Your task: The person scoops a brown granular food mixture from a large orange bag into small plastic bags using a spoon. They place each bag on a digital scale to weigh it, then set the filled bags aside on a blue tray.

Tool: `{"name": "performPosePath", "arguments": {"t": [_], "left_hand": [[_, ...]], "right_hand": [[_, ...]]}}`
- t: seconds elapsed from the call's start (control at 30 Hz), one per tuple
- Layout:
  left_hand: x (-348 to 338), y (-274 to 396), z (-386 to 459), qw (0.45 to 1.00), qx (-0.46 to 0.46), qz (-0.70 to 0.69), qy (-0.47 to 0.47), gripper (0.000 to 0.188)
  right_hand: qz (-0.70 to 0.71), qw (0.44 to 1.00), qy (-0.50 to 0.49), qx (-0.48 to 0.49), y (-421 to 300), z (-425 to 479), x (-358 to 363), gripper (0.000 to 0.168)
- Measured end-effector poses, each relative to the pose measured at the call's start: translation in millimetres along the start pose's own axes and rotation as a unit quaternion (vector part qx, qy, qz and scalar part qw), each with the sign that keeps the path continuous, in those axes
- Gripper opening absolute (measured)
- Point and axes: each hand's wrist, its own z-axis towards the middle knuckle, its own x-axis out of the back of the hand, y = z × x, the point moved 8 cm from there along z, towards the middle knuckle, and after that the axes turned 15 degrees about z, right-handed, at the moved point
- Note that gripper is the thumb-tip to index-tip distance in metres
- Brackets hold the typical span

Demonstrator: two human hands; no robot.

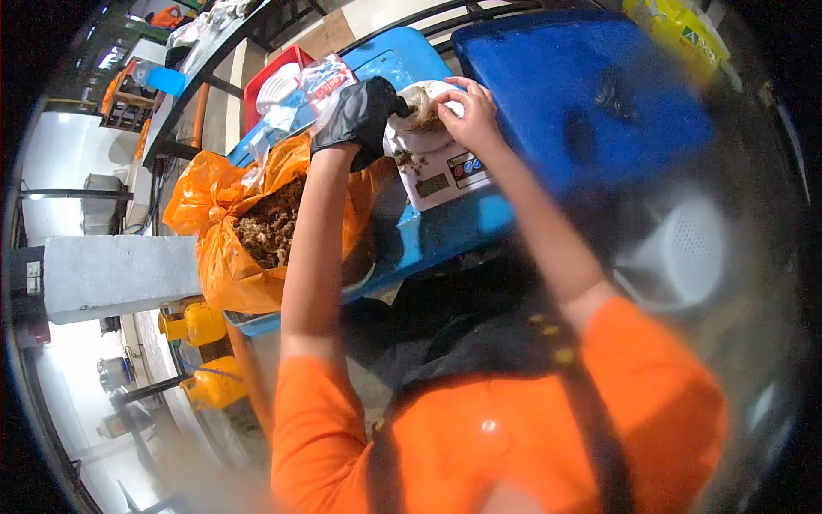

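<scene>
A small clear plastic bag (pixel 420 110) with brownish contents sits on the round plate of a white digital kitchen scale (pixel 443 173). My left hand (pixel 363 119), in a black glove, has its fingertips bunched at the bag's mouth; whether they hold anything is hidden. With bare fingers, my right hand (pixel 474 115) pinches the bag's rim from the other side. Brown crumbs (pixel 409 160) lie on the scale's body, beside its display. Below my left forearm, a knotted orange plastic bag (pixel 218 212) lies open around a brown, crumbly mass (pixel 270 225).
The scale rests on a light-blue plastic lid (pixel 411 54). Beyond my left hand are a printed plastic packet (pixel 327 77) and a red basket (pixel 253 87) holding white lids. A dark-blue bin lid (pixel 546 83) lies right; a white perforated container (pixel 690 250) stands nearer. Yellow gas cylinders (pixel 205 324) stand left.
</scene>
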Motion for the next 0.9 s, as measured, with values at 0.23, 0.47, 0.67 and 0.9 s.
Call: {"name": "performPosePath", "arguments": {"t": [0.23, 0.47, 0.67, 0.9], "left_hand": [[29, 3, -3, 0.993, 0.008, -0.075, 0.088, 0.022], [81, 0, -26, 0.985, 0.01, -0.061, 0.159, 0.023], [148, -29, -92, 0.966, 0.037, 0.029, 0.254, 0.024], [184, -82, -194, 0.928, 0.147, 0.139, 0.311, 0.024]], "right_hand": [[0.168, 0.982, -0.073, -0.049, -14, 7, 4, 0.032], [0.283, 0.95, -0.021, -0.127, -2, 11, 36, 0.025], [0.294, 0.943, -0.011, -0.155, -20, 10, 62, 0.02], [0.319, 0.934, 0.005, -0.159, -14, 8, 72, 0.02]]}}
